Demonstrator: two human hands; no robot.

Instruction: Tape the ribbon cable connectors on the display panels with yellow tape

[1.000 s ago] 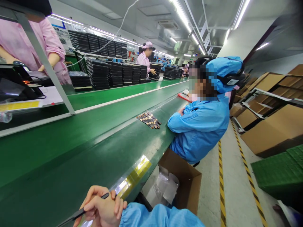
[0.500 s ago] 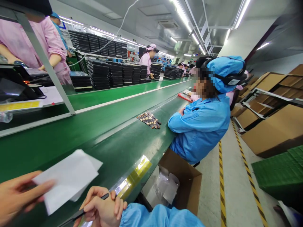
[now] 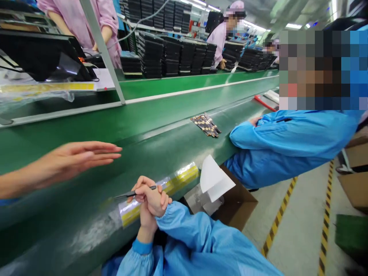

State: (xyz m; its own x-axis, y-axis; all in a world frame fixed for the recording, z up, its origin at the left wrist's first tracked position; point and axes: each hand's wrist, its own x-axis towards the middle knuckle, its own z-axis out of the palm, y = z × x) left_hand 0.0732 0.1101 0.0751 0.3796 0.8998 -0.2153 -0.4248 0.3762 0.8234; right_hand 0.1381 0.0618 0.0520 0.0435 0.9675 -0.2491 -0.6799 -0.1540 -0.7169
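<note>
My right hand (image 3: 151, 197) is closed around dark tweezers (image 3: 122, 195), whose tips point left over the green table. Crossing beneath it, my left hand (image 3: 147, 220) has its fingers wrapped around my right wrist. Under and beside both hands, a clear strip with yellow patches (image 3: 184, 175) lies along the table edge. From the left edge, another person's bare hand (image 3: 77, 157) reaches over the table, fingers stretched and holding nothing. White sheets (image 3: 215, 180) are over an open cardboard box (image 3: 243, 205) beside the table; whether they touch it I cannot tell.
Dark strips with gold patches (image 3: 206, 125) lie in a pile on the green table (image 3: 161, 153). To the right a person in blue (image 3: 276, 149) leans on it. Across it stand stacks of black flat items (image 3: 151, 55), a metal post (image 3: 103, 50), a dark screen (image 3: 43, 55) and people in pink.
The other person's hand has let go of the white sheets, which are now to the right, over the box. The view has shifted; my hands remain clasped with the tweezers.
</note>
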